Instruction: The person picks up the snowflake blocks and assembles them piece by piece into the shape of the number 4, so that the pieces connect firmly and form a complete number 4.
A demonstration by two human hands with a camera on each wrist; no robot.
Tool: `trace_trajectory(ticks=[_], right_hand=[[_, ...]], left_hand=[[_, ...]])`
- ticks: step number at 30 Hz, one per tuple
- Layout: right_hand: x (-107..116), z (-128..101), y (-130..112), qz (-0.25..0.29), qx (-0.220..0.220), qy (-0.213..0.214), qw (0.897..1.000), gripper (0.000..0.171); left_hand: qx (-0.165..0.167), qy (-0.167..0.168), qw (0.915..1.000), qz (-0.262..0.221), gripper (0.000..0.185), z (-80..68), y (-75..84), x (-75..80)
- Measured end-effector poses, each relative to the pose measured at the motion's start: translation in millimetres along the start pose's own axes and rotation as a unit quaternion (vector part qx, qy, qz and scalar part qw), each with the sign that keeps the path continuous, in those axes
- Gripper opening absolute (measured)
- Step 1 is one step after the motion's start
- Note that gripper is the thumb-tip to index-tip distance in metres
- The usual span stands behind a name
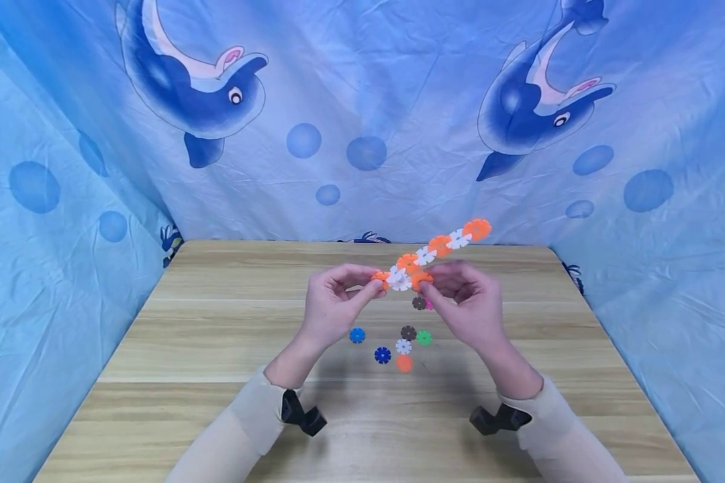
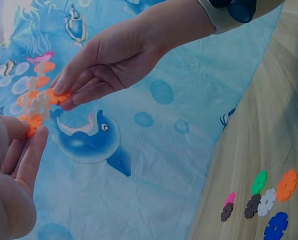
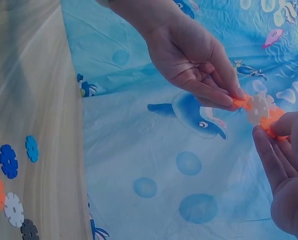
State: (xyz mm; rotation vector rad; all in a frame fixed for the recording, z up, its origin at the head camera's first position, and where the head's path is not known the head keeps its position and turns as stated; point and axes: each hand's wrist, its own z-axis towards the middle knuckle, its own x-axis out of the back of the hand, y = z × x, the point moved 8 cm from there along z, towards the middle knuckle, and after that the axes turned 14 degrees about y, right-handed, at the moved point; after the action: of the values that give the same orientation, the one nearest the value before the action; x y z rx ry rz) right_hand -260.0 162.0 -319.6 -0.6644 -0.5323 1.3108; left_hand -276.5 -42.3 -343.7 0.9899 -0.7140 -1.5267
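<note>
Above the wooden table (image 1: 217, 335) both hands hold a chain of orange and white snowflake discs (image 1: 438, 246) that slants up to the right. My left hand (image 1: 373, 286) pinches the orange disc (image 1: 380, 278) at the chain's near end, also seen as the orange disc (image 2: 33, 121). My right hand (image 1: 426, 286) pinches another orange disc (image 1: 421, 278) beside the white disc (image 1: 399, 278). In the right wrist view the white disc (image 3: 258, 109) sits between the two pinched orange ones.
Several loose discs lie on the table below the hands: light blue (image 1: 357, 335), dark blue (image 1: 382, 355), orange (image 1: 403, 363), white (image 1: 403, 346), brown (image 1: 407, 332), green (image 1: 423, 337). Blue dolphin-print cloth (image 1: 362, 134) walls the table on three sides.
</note>
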Motion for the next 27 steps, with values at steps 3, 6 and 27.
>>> trace_trajectory(ticks=[3, 6, 27], right_hand=[[-1.0, -1.4, -2.1, 0.008, -0.004, -0.002, 1.000, 0.020], [-1.1, -2.1, -3.5, 0.001, -0.006, -0.002, 1.000, 0.021], [-0.9, -5.3, -2.5, 0.060, -0.025, -0.060, 0.996, 0.017]], left_hand=[[0.000, -0.002, 1.0000, 0.006, 0.022, -0.4, 0.0, -0.2], [0.002, -0.004, 1.0000, 0.006, 0.022, -0.9, 0.4, -0.2], [-0.001, -0.019, 0.9991, 0.039, 0.017, -3.5, -0.7, -2.0]])
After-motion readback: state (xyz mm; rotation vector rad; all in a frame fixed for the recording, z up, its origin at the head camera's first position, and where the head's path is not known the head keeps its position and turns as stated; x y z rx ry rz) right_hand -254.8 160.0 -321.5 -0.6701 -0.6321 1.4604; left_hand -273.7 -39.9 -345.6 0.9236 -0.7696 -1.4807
